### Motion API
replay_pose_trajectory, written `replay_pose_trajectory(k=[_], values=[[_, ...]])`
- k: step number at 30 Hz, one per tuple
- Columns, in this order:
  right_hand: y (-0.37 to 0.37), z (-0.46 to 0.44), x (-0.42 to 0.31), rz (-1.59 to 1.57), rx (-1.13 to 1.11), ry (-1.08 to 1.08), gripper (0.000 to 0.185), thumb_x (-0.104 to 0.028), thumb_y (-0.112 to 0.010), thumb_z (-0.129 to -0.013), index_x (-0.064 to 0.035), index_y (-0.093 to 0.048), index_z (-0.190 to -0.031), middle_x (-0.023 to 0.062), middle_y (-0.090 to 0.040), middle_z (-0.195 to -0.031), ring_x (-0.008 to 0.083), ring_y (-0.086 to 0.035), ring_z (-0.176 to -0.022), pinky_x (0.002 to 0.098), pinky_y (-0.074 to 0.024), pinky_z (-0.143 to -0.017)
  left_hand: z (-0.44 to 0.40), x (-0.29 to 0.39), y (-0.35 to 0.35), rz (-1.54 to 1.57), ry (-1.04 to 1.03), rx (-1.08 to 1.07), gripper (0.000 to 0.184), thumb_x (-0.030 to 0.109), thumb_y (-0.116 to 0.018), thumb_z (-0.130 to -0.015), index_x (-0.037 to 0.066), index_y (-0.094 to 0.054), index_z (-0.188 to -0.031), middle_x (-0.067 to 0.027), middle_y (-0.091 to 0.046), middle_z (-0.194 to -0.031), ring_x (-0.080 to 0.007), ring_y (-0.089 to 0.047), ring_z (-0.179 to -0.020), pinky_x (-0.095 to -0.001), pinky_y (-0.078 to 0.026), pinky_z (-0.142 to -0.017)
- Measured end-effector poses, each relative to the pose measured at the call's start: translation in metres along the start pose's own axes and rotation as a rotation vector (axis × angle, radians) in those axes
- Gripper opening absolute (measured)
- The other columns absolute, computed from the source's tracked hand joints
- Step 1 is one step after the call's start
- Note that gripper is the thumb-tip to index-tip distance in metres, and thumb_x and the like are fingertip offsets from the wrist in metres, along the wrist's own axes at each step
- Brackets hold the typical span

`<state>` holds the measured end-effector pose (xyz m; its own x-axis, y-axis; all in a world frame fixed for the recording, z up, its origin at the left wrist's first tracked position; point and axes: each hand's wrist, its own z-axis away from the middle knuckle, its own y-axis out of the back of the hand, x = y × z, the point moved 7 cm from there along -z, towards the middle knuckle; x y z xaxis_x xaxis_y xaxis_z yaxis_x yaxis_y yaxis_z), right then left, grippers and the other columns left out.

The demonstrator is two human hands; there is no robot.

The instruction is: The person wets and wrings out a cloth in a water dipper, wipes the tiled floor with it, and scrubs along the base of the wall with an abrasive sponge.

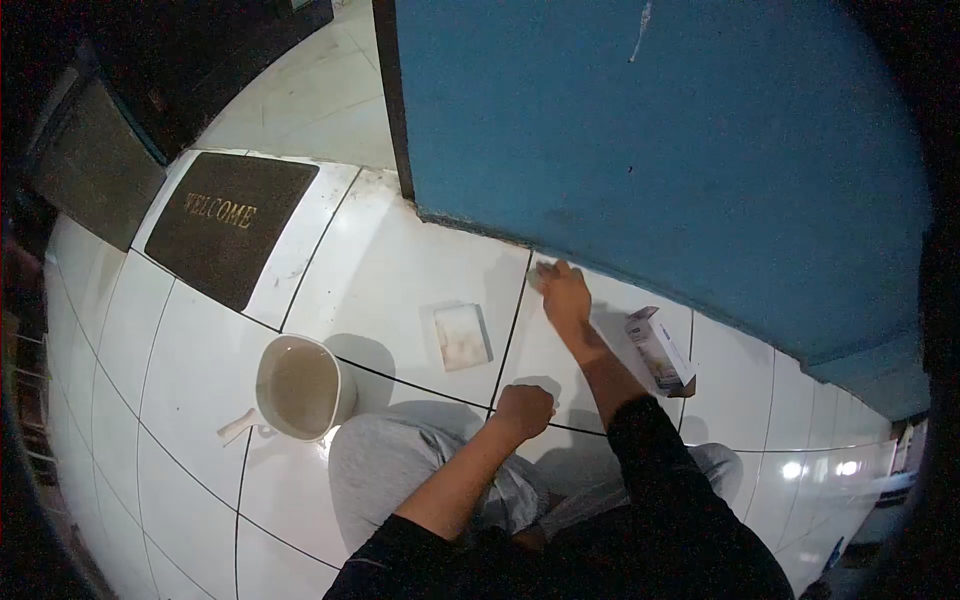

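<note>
My right hand [567, 297] reaches down to the white floor tile by the foot of the blue wall. Its fingers are closed around a small greyish thing [538, 275], mostly hidden and too blurred to name. Closer to my body, my left hand [527, 411] is closed in a fist above the floor, and nothing shows in it. A whitish square pad with brownish stains [461, 337] lies flat to the left of my hands. Right of my right forearm lies a small printed carton [660, 352] with its end flap up.
A white dipper [347, 385] of cloudy water stands on the left, its handle pointing left. Beyond it is a dark WELCOME mat [230, 225] by a doorway. The blue wall [650, 150] bounds the tiles ahead. Legs in grey trousers [390, 470] are folded beneath my arms.
</note>
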<state>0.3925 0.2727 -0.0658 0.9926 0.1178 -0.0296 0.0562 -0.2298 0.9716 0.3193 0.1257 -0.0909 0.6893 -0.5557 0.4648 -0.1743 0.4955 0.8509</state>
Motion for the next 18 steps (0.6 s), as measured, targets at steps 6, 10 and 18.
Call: replay_pose_trajectory(k=[6, 10, 18], values=[[0.003, 0.040, -0.006, -0.199, -0.081, 0.026, 0.033, -0.016, -0.058, -0.075, -0.0182, -0.056, -0.108, 0.0051, -0.049, -0.098, 0.0287, -0.051, -0.086, 0.0371, -0.0474, -0.075, 0.000, 0.011, 0.010, 0.063, -0.095, -0.026, 0.031, 0.030, -0.049, -0.082, 0.003, -0.062, -0.077, -0.0152, -0.062, -0.076, -0.0314, -0.061, -0.073, -0.0440, -0.049, -0.064], [-0.007, -0.017, 0.009, -0.112, -0.059, -0.040, 0.035, -0.016, -0.063, -0.071, -0.0092, -0.056, -0.105, 0.0108, -0.054, -0.103, 0.0287, -0.051, -0.096, 0.0408, -0.0452, -0.075, -0.001, 0.007, 0.005, 0.030, 0.006, -0.119, 0.026, 0.028, -0.053, -0.081, 0.005, -0.065, -0.081, -0.0122, -0.064, -0.086, -0.0274, -0.062, -0.080, -0.0405, -0.048, -0.066], [0.001, 0.020, 0.004, -0.338, -0.025, -0.138, 0.034, -0.016, -0.067, -0.069, -0.0063, -0.057, -0.099, 0.0111, -0.055, -0.095, 0.0313, -0.053, -0.089, 0.0396, -0.0442, -0.077, 0.001, 0.007, 0.008, 0.047, -0.058, -0.068, 0.031, 0.031, -0.048, -0.083, 0.003, -0.060, -0.082, -0.0153, -0.062, -0.082, -0.0300, -0.061, -0.079, -0.0442, -0.048, -0.065]])
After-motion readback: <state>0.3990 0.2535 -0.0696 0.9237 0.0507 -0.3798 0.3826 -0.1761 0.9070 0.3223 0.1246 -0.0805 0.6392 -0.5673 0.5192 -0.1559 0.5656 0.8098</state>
